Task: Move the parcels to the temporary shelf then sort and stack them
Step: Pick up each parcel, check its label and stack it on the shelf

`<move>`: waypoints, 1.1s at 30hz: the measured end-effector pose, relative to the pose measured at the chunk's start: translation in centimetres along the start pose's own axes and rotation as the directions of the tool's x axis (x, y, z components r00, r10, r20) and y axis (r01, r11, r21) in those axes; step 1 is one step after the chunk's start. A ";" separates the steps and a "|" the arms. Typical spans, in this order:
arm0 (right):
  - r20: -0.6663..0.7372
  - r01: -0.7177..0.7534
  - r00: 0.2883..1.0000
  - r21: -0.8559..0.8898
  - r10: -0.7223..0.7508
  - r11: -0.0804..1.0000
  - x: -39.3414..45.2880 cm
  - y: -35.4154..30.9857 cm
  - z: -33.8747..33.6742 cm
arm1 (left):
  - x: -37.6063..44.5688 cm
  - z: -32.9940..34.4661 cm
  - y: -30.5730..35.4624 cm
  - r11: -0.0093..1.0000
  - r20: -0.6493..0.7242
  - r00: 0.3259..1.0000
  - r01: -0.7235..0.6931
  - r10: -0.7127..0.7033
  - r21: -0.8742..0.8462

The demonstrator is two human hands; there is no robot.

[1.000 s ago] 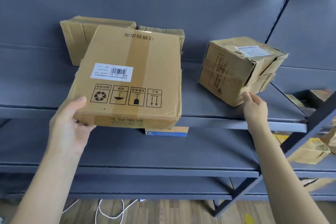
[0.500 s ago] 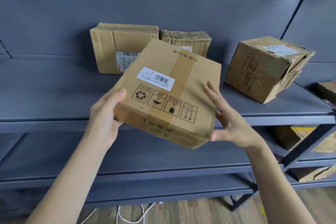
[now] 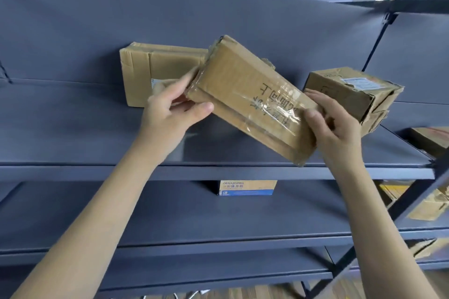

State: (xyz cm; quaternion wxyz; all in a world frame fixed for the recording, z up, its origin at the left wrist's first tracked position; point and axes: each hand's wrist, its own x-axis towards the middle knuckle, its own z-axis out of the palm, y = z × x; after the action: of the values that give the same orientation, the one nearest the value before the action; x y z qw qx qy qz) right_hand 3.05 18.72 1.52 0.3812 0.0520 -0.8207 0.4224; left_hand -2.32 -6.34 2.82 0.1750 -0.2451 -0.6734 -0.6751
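Note:
A flat brown cardboard parcel (image 3: pixel 245 94) with clear tape and black printed characters is tilted in the air above the grey shelf (image 3: pixel 218 170). My left hand (image 3: pixel 170 111) grips its left end, thumb on the front face. My right hand (image 3: pixel 332 124) grips its lower right end. Behind it a brown box (image 3: pixel 155 68) stands against the shelf's back panel. A battered cube-shaped box (image 3: pixel 349 90) with a white label sits on the shelf to the right.
A small blue and white box (image 3: pixel 247 187) lies on the shelf below. More cardboard parcels (image 3: pixel 427 204) fill the neighbouring rack at the right, behind a dark diagonal brace. Boxes stand along the top of the rack. White cables lie on the wooden floor.
The parcel has turned over: its labelled top face is gone and its taped edge faces me. My right hand has closed on its right end. The view has tilted upward.

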 end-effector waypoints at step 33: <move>0.169 -0.321 0.947 0.447 0.274 0.835 2.5 6.6 0.8 | 1.6 0.6 -7.7 0.959 0.050 0.959 0.281 -0.278 -0.043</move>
State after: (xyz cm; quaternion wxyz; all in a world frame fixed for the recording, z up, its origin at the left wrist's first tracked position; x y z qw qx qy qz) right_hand -1.89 22.87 -1.37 0.2462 0.0350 -0.7099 0.6590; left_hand -7.98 -5.38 -2.62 0.0572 -0.1663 -0.6878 -0.7043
